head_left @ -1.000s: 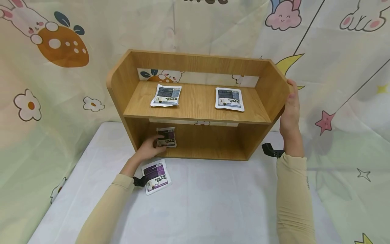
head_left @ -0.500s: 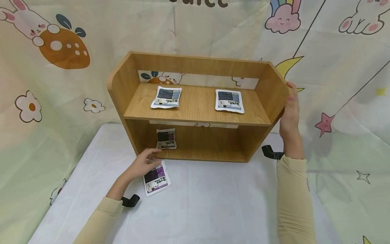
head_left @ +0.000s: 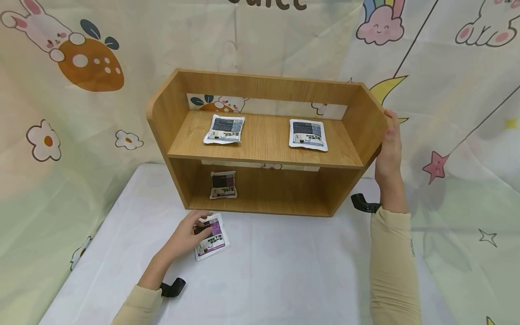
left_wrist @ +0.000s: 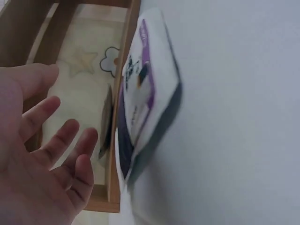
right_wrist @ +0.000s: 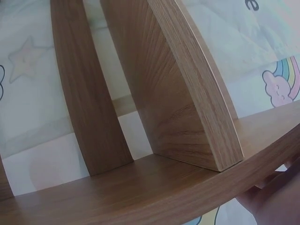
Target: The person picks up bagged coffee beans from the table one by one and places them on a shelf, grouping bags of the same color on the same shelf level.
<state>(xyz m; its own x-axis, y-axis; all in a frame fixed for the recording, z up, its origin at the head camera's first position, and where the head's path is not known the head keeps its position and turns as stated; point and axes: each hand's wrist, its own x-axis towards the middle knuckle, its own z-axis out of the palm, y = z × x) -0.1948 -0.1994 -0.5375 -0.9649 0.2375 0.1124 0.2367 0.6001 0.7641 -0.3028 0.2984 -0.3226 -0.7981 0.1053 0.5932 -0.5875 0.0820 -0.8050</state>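
My left hand point(head_left: 188, 234) is above a white packet with a purple label point(head_left: 212, 239), which lies on the table in front of a wooden shelf point(head_left: 260, 155). In the left wrist view the fingers are loosely bent and apart, with a gap between them and the packet. My right hand point(head_left: 388, 158) holds the shelf's right side panel from outside; some of its fingers are hidden. A dark-labelled packet point(head_left: 223, 185) leans at the left of the lower compartment. Two blue-labelled packets lie on the upper board, one left point(head_left: 225, 129) and one right point(head_left: 308, 134).
The shelf stands at the back of a white-covered table point(head_left: 284, 271), close to a cartoon-printed cloth backdrop point(head_left: 284, 45). Its two side panels and the middle board bound the compartments. Black wrist cameras point(head_left: 173, 287) stick out beside both wrists.
My left hand has let go of the dark-labelled packet in the lower compartment and drawn back down over the purple-labelled one. The right hand stays on the shelf's side.
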